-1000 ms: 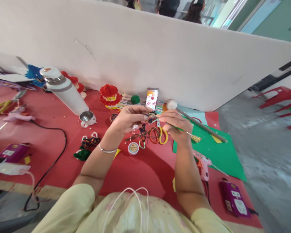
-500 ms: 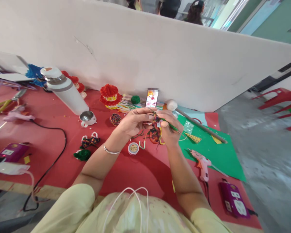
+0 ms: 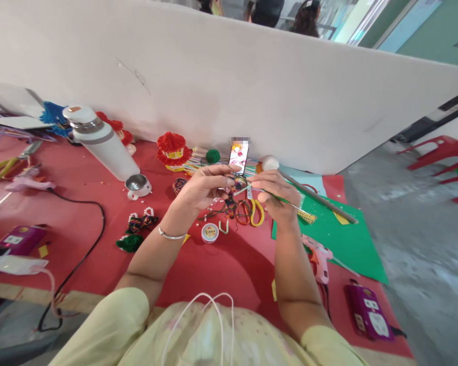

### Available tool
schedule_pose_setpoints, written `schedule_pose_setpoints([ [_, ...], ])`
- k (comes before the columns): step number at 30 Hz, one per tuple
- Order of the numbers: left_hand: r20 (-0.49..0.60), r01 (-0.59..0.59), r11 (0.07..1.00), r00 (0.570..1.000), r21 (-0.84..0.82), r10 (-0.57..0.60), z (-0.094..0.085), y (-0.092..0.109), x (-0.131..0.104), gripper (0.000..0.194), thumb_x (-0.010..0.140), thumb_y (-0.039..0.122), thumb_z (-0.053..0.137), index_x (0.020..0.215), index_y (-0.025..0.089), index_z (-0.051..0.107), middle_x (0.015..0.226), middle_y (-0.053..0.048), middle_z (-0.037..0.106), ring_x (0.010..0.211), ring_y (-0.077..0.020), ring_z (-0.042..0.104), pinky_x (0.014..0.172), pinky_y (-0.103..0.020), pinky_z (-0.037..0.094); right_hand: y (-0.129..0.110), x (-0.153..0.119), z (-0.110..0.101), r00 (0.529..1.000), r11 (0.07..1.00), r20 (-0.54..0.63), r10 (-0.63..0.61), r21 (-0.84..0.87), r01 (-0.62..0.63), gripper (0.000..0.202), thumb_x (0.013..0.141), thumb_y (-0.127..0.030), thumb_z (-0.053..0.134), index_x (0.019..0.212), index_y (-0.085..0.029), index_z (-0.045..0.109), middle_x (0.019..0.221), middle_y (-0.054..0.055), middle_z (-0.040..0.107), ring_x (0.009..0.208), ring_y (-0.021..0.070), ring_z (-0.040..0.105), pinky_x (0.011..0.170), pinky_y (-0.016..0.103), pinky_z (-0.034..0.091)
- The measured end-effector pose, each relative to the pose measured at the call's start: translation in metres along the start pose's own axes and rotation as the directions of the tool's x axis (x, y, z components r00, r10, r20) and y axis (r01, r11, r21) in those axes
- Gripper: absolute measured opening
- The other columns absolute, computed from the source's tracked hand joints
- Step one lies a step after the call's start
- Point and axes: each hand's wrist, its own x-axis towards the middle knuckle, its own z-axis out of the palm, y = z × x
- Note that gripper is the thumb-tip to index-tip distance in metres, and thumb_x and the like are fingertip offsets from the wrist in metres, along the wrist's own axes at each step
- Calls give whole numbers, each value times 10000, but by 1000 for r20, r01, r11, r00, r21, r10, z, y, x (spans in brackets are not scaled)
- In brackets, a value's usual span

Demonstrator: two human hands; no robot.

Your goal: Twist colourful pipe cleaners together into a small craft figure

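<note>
Dark multicoloured yarn work [image 3: 232, 195] hangs from the fingertips of my left hand [image 3: 209, 187], which is pinched on its upper part. My right hand [image 3: 278, 193] is closed round a thin tool with a green grip [image 3: 280, 199], its shaft slanting down to the right past the palm. The fingertips of both hands are near each other at the top of the yarn. Scissors with red and yellow handles [image 3: 257, 213] lie just below the hands. A phone [image 3: 238, 154] leans against the white panel behind them.
Left of my arms are a white flask [image 3: 103, 145], a steel-lined cup [image 3: 138, 186] and beaded yarn pieces [image 3: 142, 221]. A round tub [image 3: 209, 233] lies between my forearms. On the right are a pink glue gun [image 3: 319, 258], green sheet [image 3: 351, 244] and purple power box [image 3: 368, 311].
My right hand has shifted right, away from my left fingers, with the green-gripped tool in it. My left hand has moved slightly left. The yellow scissor handle shows more fully.
</note>
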Motion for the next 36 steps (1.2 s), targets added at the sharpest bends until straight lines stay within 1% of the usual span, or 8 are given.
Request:
schedule_pose_setpoints([
  [7, 39, 12, 999, 999, 43, -13, -6, 8, -1, 334, 620, 111, 846, 947, 167, 887, 708, -19, 788, 466, -96, 654, 460, -197, 563, -9, 3, -7, 996, 993, 45, 72, 89, -76, 235, 974, -472, 756, 1173, -379, 839, 1095, 15, 883, 994, 239, 817, 908, 465, 645],
  [12, 92, -3, 994, 996, 112, -8, 2, 0, -2, 311, 638, 149, 885, 948, 178, 892, 734, -32, 794, 524, -102, 657, 496, -215, 557, -5, -4, 10, 973, 942, -30, 228, 260, -213, 301, 987, -601, 680, 1026, -357, 851, 937, 18, 869, 910, 252, 830, 867, 490, 680],
  [14, 77, -74, 990, 995, 119, 65, 10, -9, -2, 299, 644, 195, 930, 940, 193, 893, 764, -33, 797, 582, -109, 672, 515, -214, 551, -2, -7, 21, 967, 938, -67, 246, 266, -221, 339, 981, -647, 655, 1049, -375, 844, 1003, 19, 862, 995, 262, 826, 896, 506, 691],
  [18, -19, -241, 957, 969, 163, 248, 19, -23, 1, 300, 617, 257, 994, 892, 203, 886, 764, -15, 784, 585, -95, 634, 503, -206, 528, -3, -8, 32, 972, 983, -148, 180, 71, -172, 285, 964, -591, 715, 1143, -401, 831, 1184, 20, 844, 1148, 283, 788, 1019, 551, 655],
  [23, -76, -259, 949, 958, 182, 276, 14, -22, 2, 310, 665, 280, 974, 955, 207, 896, 849, -42, 821, 593, -107, 661, 501, -228, 552, -4, -9, 31, 921, 962, -281, 270, 108, -250, 263, 977, -551, 721, 1108, -360, 845, 1091, 27, 867, 1051, 265, 804, 983, 497, 656],
  [29, -61, -236, 930, 963, 281, 263, 6, -12, 1, 239, 666, 250, 939, 889, 182, 890, 686, -22, 763, 497, -102, 615, 474, -244, 530, 6, -15, 30, 887, 912, -243, 393, 227, -342, 327, 997, -589, 673, 1098, -327, 841, 1019, 30, 871, 999, 256, 830, 928, 463, 682],
  [33, -110, -302, 882, 926, 362, 362, 10, -17, 2, 282, 681, 206, 910, 962, 189, 896, 713, -12, 770, 528, -93, 610, 493, -230, 520, 1, -13, 24, 945, 956, -170, 279, 138, -257, 196, 1017, -454, 695, 1096, -347, 839, 1037, 19, 876, 999, 256, 826, 915, 467, 676],
  [36, -177, -329, 879, 897, 346, 406, 15, -22, 2, 304, 685, 195, 900, 989, 190, 889, 772, -14, 785, 589, -100, 637, 524, -228, 539, -5, -13, 26, 980, 981, -175, 96, -151, -123, 228, 975, -342, 765, 1192, -385, 821, 1161, 12, 869, 1077, 274, 800, 982, 505, 649],
])
